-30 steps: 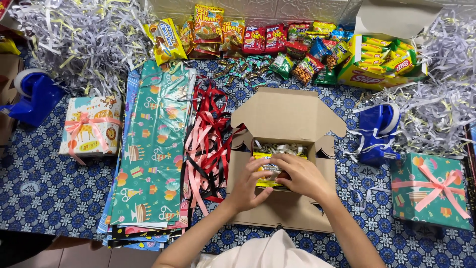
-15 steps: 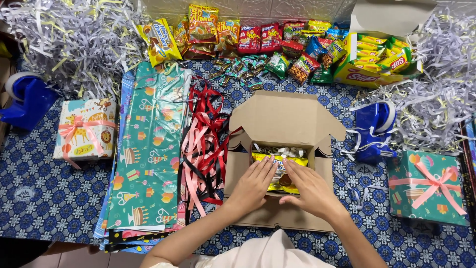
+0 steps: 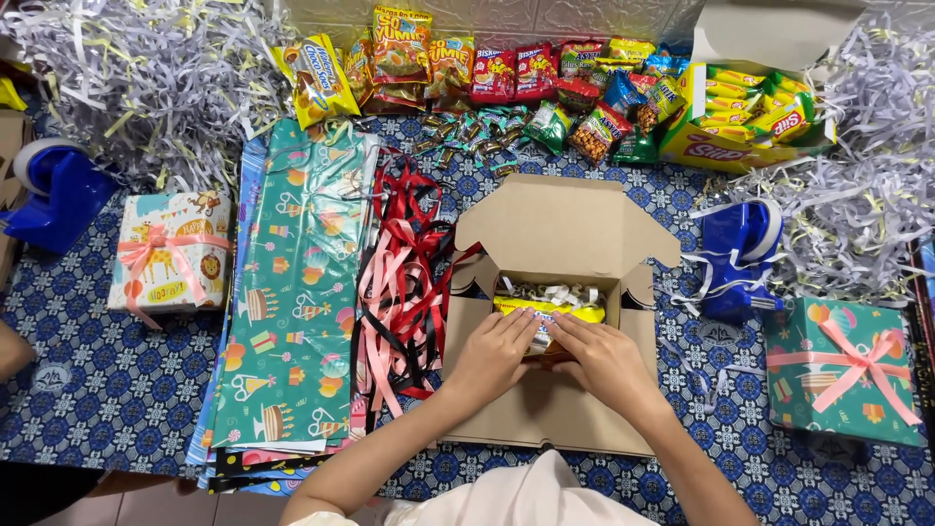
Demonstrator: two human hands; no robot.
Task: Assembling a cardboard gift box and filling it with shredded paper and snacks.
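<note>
Both hands, left hand and right hand, press flat, fingers open, on yellow snack packets inside the brown cardboard box; red and pink ribbons crowd its left side.

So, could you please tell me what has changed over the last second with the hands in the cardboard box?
The left hand and right hand have drawn together, lying side by side and pressing the yellow snack packet down into the cardboard box; earlier they were apart at its ends. The shredded paper in the box, the ribbons and the wrapped gifts stayed put.
</note>
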